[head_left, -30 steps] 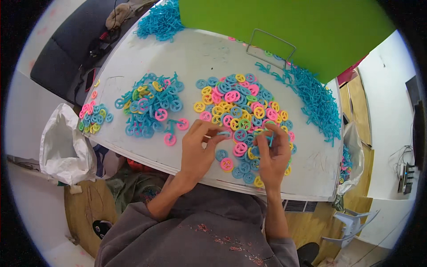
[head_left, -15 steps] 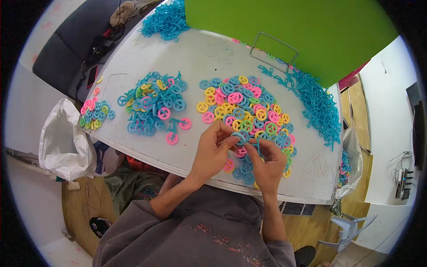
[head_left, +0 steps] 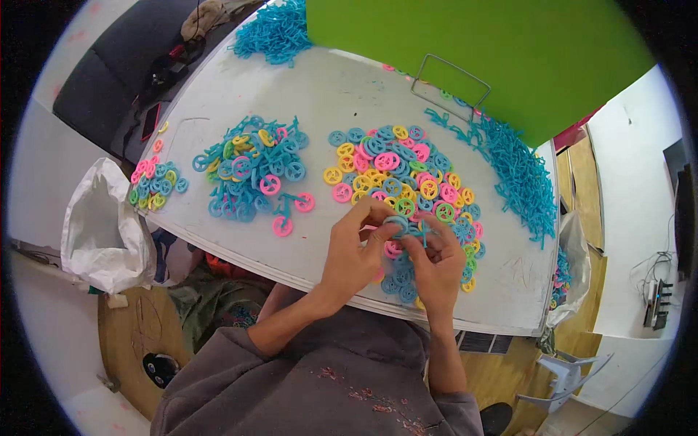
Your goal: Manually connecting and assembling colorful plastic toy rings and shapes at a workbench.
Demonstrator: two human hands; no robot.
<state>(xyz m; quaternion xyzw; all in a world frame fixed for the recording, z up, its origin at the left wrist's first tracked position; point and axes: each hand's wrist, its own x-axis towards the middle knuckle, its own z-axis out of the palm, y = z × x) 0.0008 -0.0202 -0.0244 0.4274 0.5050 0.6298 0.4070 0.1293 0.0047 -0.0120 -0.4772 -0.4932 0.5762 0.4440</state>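
My left hand [head_left: 352, 251] pinches a blue toy wheel [head_left: 395, 222] between thumb and fingertips. Close beside it, my right hand [head_left: 439, 270] grips a thin teal plastic frame [head_left: 425, 234], partly hidden by the fingers. The two pieces are held against or very near each other; whether they are joined I cannot tell. Beneath and beyond both hands spreads a heap of loose wheels [head_left: 378, 178] in blue, pink, yellow and green. Left of it lies a pile of small toy bikes [head_left: 251, 171], teal frames with coloured wheels on them.
Teal frames are piled along the right edge [head_left: 518, 182] and at the far left corner [head_left: 273, 36]. A green panel [head_left: 472, 51] stands at the back beside a wire stand [head_left: 451, 58]. A smaller wheel pile [head_left: 156, 185] lies left. White sacks [head_left: 109, 225] hang at the table's sides.
The teal frame has turned a little in my right hand, and its fingers have shifted. My left hand keeps its pinch on the blue wheel. The view has moved slightly.
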